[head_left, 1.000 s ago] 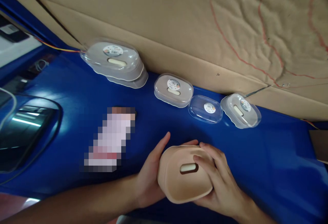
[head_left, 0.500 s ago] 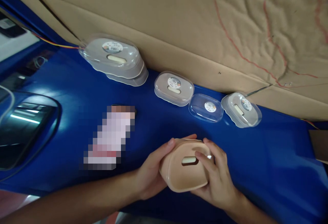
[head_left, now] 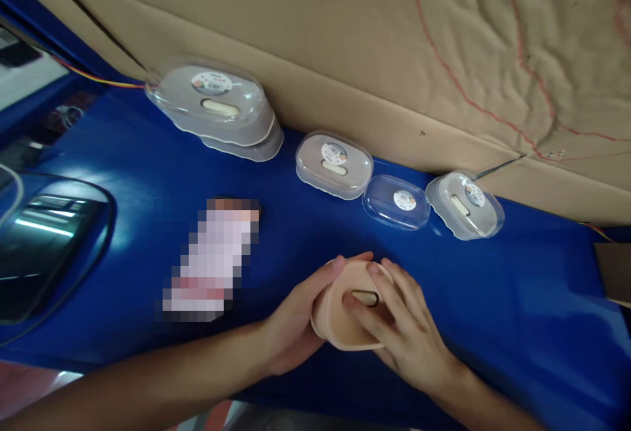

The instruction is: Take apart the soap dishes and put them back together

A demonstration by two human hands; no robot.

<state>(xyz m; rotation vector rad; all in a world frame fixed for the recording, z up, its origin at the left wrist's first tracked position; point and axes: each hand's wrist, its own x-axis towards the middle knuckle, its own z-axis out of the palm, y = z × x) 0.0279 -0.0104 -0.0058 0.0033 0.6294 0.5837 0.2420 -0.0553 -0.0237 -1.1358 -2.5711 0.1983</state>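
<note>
Peach container (head_left: pixel 340 326) held on near side of loose clear lid (head_left: pixel 388 205). Left hand (head_left: pixel 300 313) cups side, fingers curled, probably steadying it; right hand (head_left: pixel 411 329) fingers spread over slotted face, likely controlling tilt. Count: 1 peach container (nesting unclear), 1 loose lid, 2 single lidded boxes (head_left: pixel 315 171) (head_left: pixel 446 204) flanking lid, 1 lidded stack (head_left: pixel 185 109) farther left, apparently 2 boxes.

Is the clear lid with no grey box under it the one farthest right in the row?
No, the empty clear lid lies between two lidded grey boxes.
</note>
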